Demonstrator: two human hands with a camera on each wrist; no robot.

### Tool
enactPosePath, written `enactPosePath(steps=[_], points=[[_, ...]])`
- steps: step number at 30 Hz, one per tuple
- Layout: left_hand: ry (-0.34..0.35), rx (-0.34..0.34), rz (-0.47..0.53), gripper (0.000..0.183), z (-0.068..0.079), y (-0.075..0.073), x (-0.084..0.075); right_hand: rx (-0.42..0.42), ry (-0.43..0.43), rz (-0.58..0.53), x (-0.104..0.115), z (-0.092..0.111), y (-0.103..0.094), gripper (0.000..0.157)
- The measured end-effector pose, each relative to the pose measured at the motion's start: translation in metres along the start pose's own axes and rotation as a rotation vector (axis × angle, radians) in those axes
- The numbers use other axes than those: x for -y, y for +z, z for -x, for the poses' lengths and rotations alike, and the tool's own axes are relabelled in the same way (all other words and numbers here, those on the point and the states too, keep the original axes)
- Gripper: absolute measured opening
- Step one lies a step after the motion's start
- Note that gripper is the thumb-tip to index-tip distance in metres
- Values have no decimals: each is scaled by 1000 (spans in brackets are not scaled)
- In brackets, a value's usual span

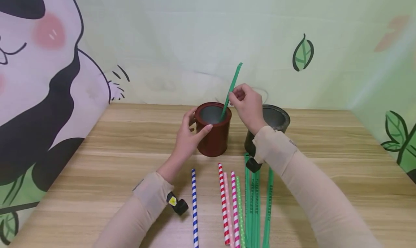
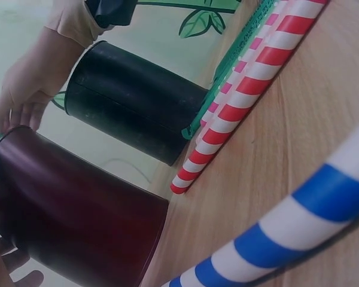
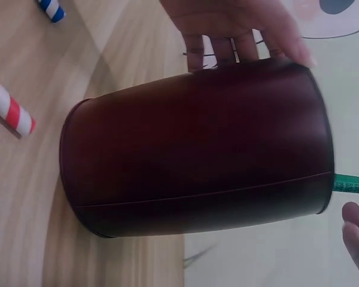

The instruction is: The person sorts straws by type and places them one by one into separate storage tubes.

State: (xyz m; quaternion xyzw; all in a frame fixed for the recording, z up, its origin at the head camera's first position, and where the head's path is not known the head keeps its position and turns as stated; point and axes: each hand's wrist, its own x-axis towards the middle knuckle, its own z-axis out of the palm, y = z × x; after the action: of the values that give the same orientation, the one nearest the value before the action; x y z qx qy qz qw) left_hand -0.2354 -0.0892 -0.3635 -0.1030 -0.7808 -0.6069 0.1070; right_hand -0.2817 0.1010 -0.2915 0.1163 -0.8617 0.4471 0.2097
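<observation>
My left hand holds a reddish-brown cup at its left side, thumb by the near rim and fingers round the far side. The cup stands upright on the wooden table. My right hand pinches a green-wrapped straw above the cup's right rim. Its lower end is inside the cup, and it leans right. In the right wrist view the straw shows past the rim beside the right fingertips. A black cup stands to the right, partly hidden behind my right wrist.
In front of the cups lie a blue-striped straw, a red-striped straw, a pink straw, a magenta-striped straw, a green dotted straw and several green-wrapped straws. A printed wall rises behind the table.
</observation>
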Motion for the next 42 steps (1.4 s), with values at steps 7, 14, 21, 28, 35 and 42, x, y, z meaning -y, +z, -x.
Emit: enactPosePath(steps=[7, 14, 21, 28, 35, 42], points=[[-14, 4, -6, 72, 0, 1, 1, 75, 40, 100, -2, 2, 4, 19], [-14, 8, -18, 72, -1, 0, 0, 161, 53, 224, 2, 1, 3, 21], [-19, 12, -14, 73, -2, 1, 0, 213, 92, 270, 5, 1, 0, 22], [-35, 20, -15, 73, 0, 0, -1, 196, 78, 271, 14, 4, -14, 21], [-35, 15, -17, 72, 1, 1, 1, 186, 20, 294, 24, 13, -35, 21], [-26, 15, -6, 72, -1, 2, 2, 235, -43, 403, 35, 24, -53, 25]])
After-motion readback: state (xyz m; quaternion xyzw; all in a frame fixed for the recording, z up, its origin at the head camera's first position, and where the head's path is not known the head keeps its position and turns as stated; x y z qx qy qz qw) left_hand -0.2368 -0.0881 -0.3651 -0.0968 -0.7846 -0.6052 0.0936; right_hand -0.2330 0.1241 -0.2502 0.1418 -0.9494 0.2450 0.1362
